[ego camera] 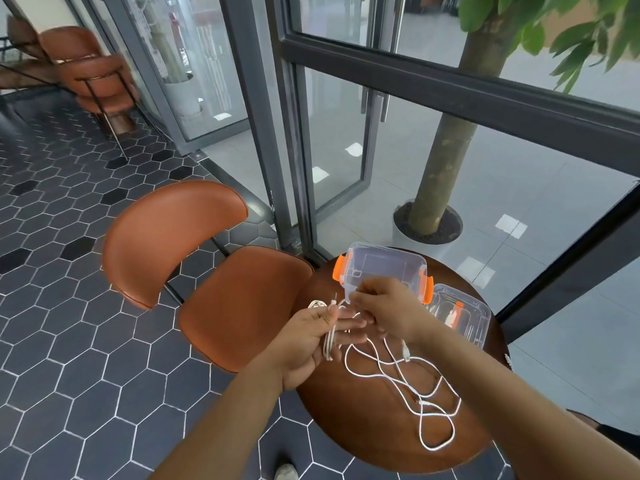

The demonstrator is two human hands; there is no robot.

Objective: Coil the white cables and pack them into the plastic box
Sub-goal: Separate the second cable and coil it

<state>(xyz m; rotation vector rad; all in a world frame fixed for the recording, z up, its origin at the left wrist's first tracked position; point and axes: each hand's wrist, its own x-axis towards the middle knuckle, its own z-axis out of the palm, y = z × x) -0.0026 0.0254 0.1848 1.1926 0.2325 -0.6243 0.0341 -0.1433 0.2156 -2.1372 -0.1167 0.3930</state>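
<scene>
White cable (327, 346) mid-coil: left hand (308, 344) grips the wound loops, right hand (388, 310) pinches the strand beside it; slack lies on wooden table (363, 427). Next likely: wind slack, drop into open plastic box (381, 265)

The hands (306, 341) (384, 308) cover the plastic box's (381, 266) near wall and some white cables (328, 346).

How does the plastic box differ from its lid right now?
The plastic box stands open with deep walls; the lid lies flat beside it, on its right. The box carries orange clips at both ends; the lid shows an orange piece at its middle. The right hand overlaps the box's near wall; the lid is uncovered. Both are clear plastic, on the round table.
</scene>
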